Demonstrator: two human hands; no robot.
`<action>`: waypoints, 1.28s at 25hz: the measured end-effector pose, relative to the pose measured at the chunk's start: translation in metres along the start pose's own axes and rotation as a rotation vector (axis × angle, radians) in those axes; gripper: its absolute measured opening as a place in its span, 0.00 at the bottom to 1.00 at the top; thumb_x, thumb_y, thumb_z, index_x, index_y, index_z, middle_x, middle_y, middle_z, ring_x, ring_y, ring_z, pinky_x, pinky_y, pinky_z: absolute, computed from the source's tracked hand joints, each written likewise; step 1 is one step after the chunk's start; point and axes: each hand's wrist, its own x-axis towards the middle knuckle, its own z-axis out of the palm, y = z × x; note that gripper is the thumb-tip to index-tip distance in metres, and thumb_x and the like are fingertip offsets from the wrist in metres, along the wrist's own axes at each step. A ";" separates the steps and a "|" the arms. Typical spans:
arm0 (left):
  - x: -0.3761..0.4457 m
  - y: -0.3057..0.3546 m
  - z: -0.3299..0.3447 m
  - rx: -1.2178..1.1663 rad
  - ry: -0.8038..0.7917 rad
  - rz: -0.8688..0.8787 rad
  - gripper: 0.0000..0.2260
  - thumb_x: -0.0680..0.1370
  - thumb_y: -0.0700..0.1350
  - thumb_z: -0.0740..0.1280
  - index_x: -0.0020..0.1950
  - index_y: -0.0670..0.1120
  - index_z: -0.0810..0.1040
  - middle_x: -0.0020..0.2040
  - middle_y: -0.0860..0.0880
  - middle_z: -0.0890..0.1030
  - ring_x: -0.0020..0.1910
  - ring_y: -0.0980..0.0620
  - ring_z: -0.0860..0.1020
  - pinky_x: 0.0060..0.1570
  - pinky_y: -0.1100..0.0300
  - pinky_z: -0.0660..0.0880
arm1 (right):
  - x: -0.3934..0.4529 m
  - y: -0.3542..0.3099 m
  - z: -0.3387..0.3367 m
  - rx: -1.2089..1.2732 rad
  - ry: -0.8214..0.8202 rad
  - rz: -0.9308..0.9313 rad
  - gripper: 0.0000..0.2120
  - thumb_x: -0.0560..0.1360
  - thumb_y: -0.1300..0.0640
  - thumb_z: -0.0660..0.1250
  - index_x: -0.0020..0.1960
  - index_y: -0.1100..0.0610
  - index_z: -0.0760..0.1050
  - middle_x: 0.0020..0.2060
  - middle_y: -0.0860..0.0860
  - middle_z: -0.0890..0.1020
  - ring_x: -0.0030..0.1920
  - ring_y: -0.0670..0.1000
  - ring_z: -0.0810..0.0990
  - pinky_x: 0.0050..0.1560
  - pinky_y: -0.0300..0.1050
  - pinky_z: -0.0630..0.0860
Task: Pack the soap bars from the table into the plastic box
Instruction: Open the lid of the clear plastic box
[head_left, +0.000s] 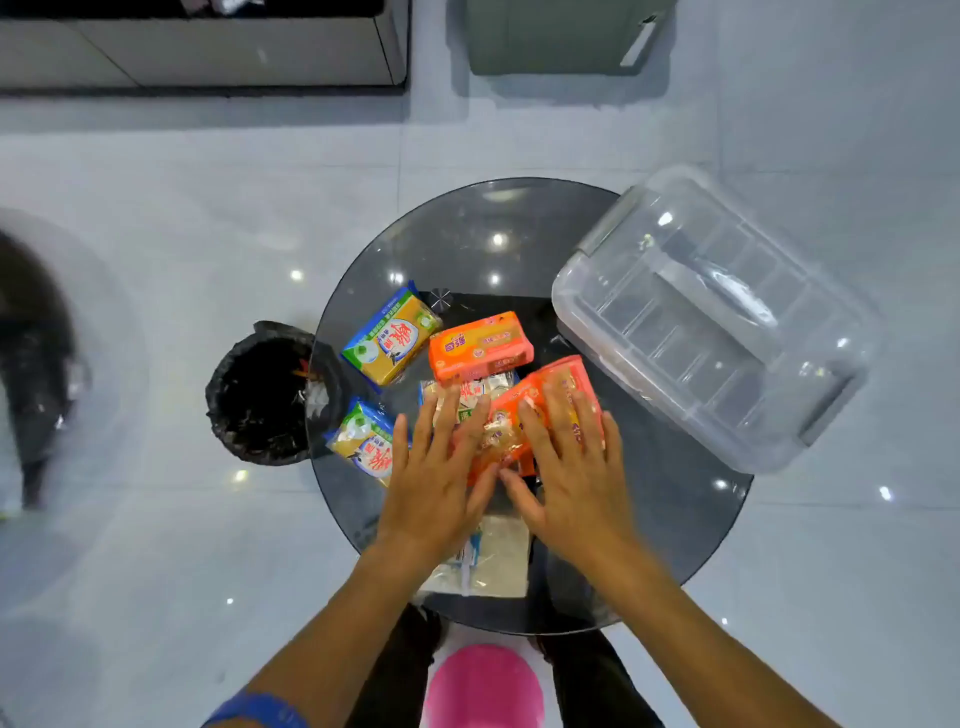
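Note:
Several wrapped soap bars lie on a round dark glass table (675, 519). A blue-and-yellow bar (392, 338) sits at the back left, and a second one (363, 441) is at the left edge. An orange bar (480, 346) lies in the middle. Beside it, under my fingers, is a white-wrapped bar (467, 392). My right hand (566, 467) rests flat, fingers spread, on another orange bar (550, 410). My left hand (434, 473) lies flat next to it, touching the same bar and the white one. The clear plastic box (711, 317) stands at the table's right edge with its lid on.
A pale wrapped packet (493, 561) lies near the table's front edge, under my wrists. A black-lined waste bin (260, 395) stands on the floor left of the table. A pink stool (483, 686) is below me. Cabinets stand at the back.

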 end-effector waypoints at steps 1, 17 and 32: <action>0.007 -0.004 0.005 0.050 0.000 0.107 0.29 0.80 0.58 0.55 0.78 0.53 0.51 0.79 0.45 0.52 0.77 0.43 0.48 0.73 0.38 0.47 | 0.005 0.005 0.005 -0.033 0.014 -0.086 0.33 0.77 0.38 0.56 0.76 0.52 0.57 0.77 0.56 0.57 0.77 0.59 0.50 0.72 0.65 0.53; 0.063 -0.067 0.063 0.015 0.274 0.666 0.28 0.77 0.57 0.58 0.73 0.43 0.66 0.72 0.44 0.70 0.73 0.46 0.63 0.70 0.44 0.61 | 0.033 0.040 0.074 -0.110 0.250 -0.405 0.35 0.76 0.36 0.54 0.76 0.54 0.57 0.76 0.53 0.62 0.70 0.58 0.67 0.65 0.57 0.64; 0.033 -0.019 0.024 0.215 0.406 0.426 0.23 0.75 0.57 0.62 0.69 0.53 0.69 0.63 0.49 0.79 0.59 0.47 0.75 0.53 0.52 0.74 | -0.027 0.049 0.005 -0.041 0.437 -0.436 0.19 0.76 0.45 0.61 0.64 0.51 0.73 0.62 0.51 0.79 0.59 0.52 0.76 0.58 0.44 0.70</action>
